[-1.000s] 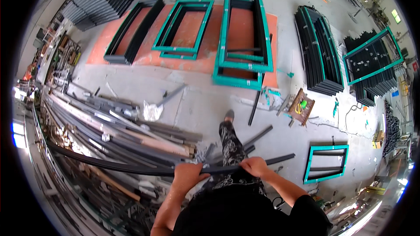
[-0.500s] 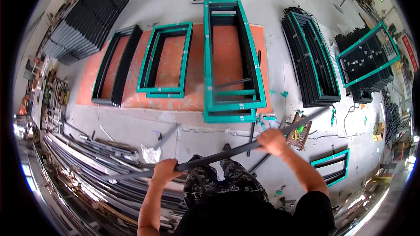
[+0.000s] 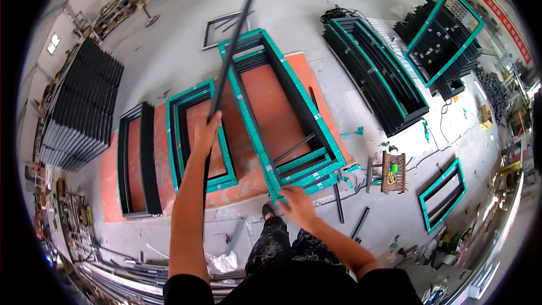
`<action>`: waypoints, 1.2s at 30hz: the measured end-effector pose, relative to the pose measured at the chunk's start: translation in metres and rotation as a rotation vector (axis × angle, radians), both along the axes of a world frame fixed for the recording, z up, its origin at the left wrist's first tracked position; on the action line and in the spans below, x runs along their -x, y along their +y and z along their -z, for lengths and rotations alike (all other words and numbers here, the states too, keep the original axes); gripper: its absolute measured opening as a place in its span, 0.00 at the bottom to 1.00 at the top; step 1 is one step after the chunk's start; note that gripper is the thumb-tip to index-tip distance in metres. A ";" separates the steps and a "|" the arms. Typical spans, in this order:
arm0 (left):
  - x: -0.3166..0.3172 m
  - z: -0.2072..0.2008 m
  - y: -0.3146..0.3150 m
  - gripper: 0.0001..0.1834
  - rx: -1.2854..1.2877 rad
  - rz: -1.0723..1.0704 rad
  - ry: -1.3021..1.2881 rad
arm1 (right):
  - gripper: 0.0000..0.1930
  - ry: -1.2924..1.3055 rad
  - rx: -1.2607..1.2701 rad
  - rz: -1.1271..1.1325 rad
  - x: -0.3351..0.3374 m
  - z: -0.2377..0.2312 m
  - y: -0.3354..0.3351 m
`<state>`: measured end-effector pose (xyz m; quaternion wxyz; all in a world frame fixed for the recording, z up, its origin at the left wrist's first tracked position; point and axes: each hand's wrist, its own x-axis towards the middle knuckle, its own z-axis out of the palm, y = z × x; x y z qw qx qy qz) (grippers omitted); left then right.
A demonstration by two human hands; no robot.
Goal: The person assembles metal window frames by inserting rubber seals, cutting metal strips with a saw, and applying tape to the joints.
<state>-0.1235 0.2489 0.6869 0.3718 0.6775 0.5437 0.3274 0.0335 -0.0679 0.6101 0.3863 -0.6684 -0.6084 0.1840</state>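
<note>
On the floor at the far left stands a tall stack of dark panels point(image 3: 84, 107). Beside it an orange board point(image 3: 243, 158) carries three sets of frames, all closed rectangles, so their joining looks done. A dark frame stack point(image 3: 148, 158) stands along the board's left edge; next comes a pair of teal-edged frames point(image 3: 173, 135), reaching nearly to the near edge.

Over that pair, the left hand point(image 3: 206, 133) is wrapped around a long black bar point(image 3: 231, 59). The bar slants steeply, running out of view at the top and down behind the left forearm. It is lifted clear of the loose stock, but not laid down or joined to anything that shows.

Toward the board's right edge lies a tall teal-edged frame point(image 3: 243, 101) on others, its near end overhanging the near edge. A short dark bar point(image 3: 294, 148) lies slantwise in its opening, apparently unfastened. At its near left corner is the right hand point(image 3: 296, 206), fingers bent and parted, with nothing visibly gripped; I cannot tell whether they touch the frame.

Farther right are a tool stand point(image 3: 393, 172), a long frame stack point(image 3: 372, 73) and a small teal frame point(image 3: 442, 195).
</note>
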 end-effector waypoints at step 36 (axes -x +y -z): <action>-0.406 0.500 0.238 0.27 1.114 -0.086 -0.637 | 0.18 0.047 0.682 0.690 -0.207 0.327 0.172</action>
